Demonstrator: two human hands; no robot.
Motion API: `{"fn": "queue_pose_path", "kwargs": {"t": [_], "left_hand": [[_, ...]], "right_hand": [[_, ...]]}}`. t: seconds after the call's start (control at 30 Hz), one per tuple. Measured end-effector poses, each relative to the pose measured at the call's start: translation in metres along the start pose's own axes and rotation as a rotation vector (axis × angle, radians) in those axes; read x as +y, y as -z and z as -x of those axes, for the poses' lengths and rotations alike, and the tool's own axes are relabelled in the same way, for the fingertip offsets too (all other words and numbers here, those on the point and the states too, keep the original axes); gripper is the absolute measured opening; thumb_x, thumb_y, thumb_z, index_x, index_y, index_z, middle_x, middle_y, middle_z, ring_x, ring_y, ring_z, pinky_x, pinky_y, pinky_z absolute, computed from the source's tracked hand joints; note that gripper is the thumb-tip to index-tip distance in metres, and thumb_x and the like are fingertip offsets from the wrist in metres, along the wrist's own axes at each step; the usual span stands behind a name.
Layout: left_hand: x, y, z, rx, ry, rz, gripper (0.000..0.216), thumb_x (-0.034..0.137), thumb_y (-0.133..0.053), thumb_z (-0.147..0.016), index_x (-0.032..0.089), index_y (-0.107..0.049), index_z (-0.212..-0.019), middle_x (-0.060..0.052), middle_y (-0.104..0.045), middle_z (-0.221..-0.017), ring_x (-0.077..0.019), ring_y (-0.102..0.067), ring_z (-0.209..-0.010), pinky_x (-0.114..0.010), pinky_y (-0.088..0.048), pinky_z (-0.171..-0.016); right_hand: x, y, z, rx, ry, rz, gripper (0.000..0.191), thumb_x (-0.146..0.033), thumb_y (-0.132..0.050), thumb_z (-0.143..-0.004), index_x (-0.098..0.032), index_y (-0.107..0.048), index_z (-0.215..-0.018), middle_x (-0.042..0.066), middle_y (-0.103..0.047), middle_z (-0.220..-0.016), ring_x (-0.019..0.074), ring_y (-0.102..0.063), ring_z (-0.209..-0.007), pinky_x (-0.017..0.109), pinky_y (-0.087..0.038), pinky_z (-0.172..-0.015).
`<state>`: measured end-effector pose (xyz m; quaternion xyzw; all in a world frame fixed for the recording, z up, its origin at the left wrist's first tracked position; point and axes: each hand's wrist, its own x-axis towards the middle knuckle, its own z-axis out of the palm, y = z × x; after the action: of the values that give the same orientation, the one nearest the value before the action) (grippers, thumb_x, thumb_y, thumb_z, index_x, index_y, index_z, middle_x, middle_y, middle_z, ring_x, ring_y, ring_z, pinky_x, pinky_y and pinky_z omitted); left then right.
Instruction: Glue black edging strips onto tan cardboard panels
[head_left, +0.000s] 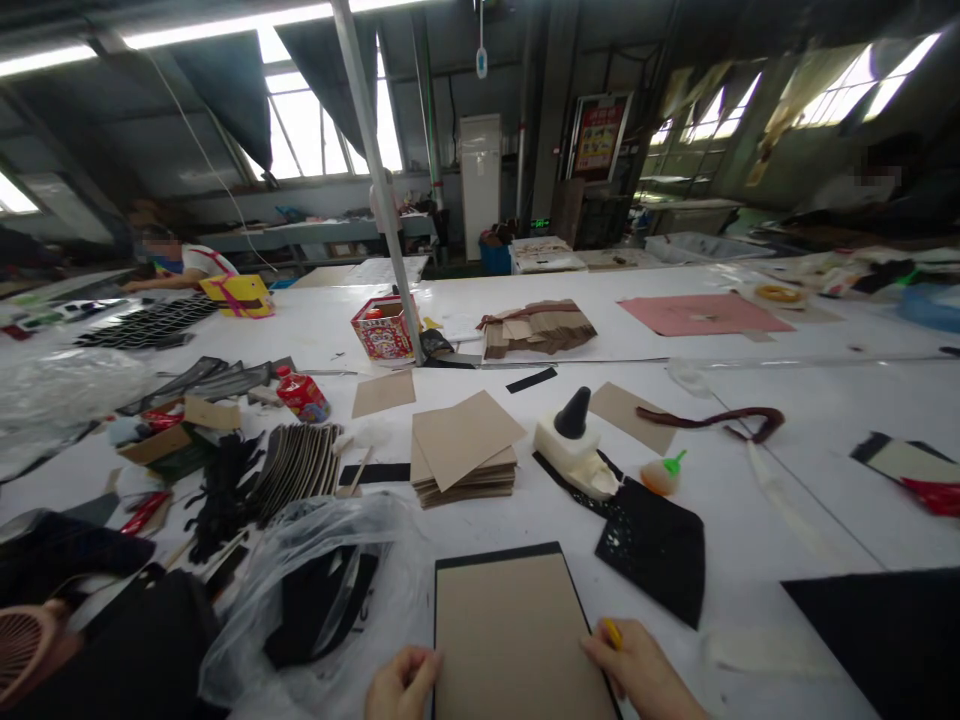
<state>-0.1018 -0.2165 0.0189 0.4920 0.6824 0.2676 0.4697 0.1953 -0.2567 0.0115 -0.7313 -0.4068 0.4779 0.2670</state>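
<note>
Cardboard panel (517, 635), tan and backed by a thin black border, is lying flat at the near edge of the white worktop (787, 440), between the person's two hands. The left hand (401, 685) is resting against the panel's left edge near its lower corner, fingers curled loosely inward with nothing clamped in them. The right hand (637, 670) is pressing on the panel's right edge, and its fingers are closing around a small yellow tool (613, 633) whose tip is showing just above the knuckles. Just beyond the panel, toward the middle of the worktop, a stack of brown cardboard sheets (463, 447) is sitting with its top sheet turned askew. To the right of that stack a white glue dispenser (574, 445) with a black cone top is standing on a strip of black material, and a small bottle with a green cap (663, 474) is lying just beside it. A black perforated sheet (652, 545) is spreading out near the panel's far right corner. To the left of the panel a clear plastic bag (315, 590) is bunching over dark pieces. Farther back, a red printed box (382, 328) is standing beside a slanting metal pole, and at the far left edge another person (176, 262) is sitting at the worktop.
</note>
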Motion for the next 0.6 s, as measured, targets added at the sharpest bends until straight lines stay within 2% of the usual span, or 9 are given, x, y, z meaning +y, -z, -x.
{"fn": "queue_pose_path", "kwargs": {"t": [0.27,0.5,0.6], "left_hand": [[-0.024,-0.009,-0.017,-0.036,0.034,-0.029,0.069,0.080,-0.048,-0.058,0.015,-0.068,-0.068,-0.006,-0.069,-0.066,-0.0262,-0.062,-0.073,-0.032,-0.044,-0.069],[-0.021,-0.010,-0.016,-0.016,0.054,-0.002,0.072,0.083,-0.048,-0.055,0.014,-0.068,-0.068,-0.006,-0.070,-0.066,-0.0255,-0.063,-0.072,-0.031,-0.045,-0.068],[-0.022,-0.010,-0.017,-0.016,0.059,-0.026,0.073,0.083,-0.048,-0.055,0.014,-0.068,-0.067,-0.006,-0.070,-0.065,-0.0255,-0.062,-0.072,-0.031,-0.045,-0.068]], "right_hand": [[0.005,0.000,-0.012,0.007,0.004,0.043,0.033,-0.052,-0.041,-0.070,-0.024,-0.034,-0.054,-0.006,-0.036,-0.043,0.0112,-0.036,-0.044,0.024,-0.025,-0.047],[-0.004,0.004,-0.014,0.070,0.101,0.254,0.033,-0.050,-0.038,-0.074,-0.023,-0.036,-0.055,-0.003,-0.040,-0.052,0.0160,-0.043,-0.055,0.026,-0.028,-0.052],[-0.001,0.002,-0.011,0.066,0.085,0.289,0.034,-0.051,-0.037,-0.073,-0.023,-0.036,-0.053,0.000,-0.044,-0.052,0.0179,-0.047,-0.056,0.027,-0.030,-0.053]]}}
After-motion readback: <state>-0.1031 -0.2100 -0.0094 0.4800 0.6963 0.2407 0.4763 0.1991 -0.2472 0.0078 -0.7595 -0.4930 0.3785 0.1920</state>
